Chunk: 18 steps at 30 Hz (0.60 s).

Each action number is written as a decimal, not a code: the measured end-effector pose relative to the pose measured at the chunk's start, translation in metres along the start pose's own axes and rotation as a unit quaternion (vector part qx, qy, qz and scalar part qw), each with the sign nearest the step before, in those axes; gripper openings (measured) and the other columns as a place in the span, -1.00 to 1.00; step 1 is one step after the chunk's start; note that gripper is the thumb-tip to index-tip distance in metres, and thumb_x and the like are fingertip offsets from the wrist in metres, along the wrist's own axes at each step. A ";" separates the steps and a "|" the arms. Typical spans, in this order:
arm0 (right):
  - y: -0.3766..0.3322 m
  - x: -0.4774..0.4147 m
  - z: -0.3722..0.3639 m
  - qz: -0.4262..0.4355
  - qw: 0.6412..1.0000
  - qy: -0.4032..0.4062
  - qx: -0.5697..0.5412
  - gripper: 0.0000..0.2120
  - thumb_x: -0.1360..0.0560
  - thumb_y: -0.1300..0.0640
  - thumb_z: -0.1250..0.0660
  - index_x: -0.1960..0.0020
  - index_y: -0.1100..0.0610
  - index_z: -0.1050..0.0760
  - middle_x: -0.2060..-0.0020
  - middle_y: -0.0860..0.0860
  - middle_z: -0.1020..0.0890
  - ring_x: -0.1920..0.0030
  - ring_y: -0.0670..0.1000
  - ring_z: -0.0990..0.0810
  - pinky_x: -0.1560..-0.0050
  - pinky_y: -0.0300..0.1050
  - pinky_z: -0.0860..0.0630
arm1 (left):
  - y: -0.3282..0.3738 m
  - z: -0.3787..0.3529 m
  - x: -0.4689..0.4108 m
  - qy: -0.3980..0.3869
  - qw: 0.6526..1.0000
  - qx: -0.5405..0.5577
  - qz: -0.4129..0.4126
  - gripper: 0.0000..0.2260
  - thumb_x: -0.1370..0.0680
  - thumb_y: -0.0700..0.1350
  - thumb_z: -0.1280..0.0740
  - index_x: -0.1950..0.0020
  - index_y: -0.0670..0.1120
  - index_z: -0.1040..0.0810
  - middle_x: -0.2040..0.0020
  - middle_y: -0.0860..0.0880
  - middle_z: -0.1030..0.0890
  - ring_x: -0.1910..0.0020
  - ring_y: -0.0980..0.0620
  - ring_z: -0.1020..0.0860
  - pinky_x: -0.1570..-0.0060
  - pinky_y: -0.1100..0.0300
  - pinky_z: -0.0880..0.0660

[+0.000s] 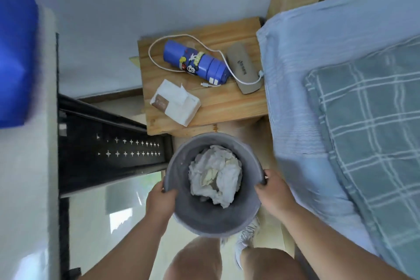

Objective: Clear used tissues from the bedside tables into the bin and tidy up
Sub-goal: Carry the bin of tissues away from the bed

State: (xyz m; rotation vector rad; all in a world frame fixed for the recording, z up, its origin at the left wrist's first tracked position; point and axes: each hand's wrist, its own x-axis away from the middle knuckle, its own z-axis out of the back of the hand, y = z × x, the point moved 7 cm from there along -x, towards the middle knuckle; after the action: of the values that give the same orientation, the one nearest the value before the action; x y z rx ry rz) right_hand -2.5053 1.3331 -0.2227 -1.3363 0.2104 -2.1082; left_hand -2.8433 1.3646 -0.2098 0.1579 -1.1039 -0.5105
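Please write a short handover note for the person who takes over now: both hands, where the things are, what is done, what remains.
Left hand and right hand each grip the rim of the grey bin, just in front of the bedside table.
Crumpled tissues lie inside the bin.
On the table: a blue bottle on its side, a tissue pack and a grey case. No loose tissue shows there.
Left: probably set the bin down and tidy the table. Any other table is out of view.

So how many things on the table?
4: bottle lying centre, cable looped round it, case beside the bed, tissue pack front left. Something may hide behind the bottle.
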 end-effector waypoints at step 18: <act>-0.129 0.356 0.225 0.169 0.968 0.136 -0.123 -0.79 -0.55 0.12 -0.38 -0.07 -0.19 -0.57 0.15 -0.16 -0.70 0.27 -0.10 -0.68 0.25 0.00 -0.64 | 0.153 0.172 0.357 -0.131 0.969 0.037 -0.204 -0.71 -0.51 -0.29 -0.37 -0.16 0.00 -0.63 -0.01 -0.11 -0.77 0.02 -0.17 -0.75 0.23 0.04 -0.72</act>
State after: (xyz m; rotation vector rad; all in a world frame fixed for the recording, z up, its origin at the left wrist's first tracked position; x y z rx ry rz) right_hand -2.4695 1.2708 0.2112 -1.0472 0.7818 -2.0064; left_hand -2.8223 1.3527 0.2147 0.3986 -1.3566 -0.8771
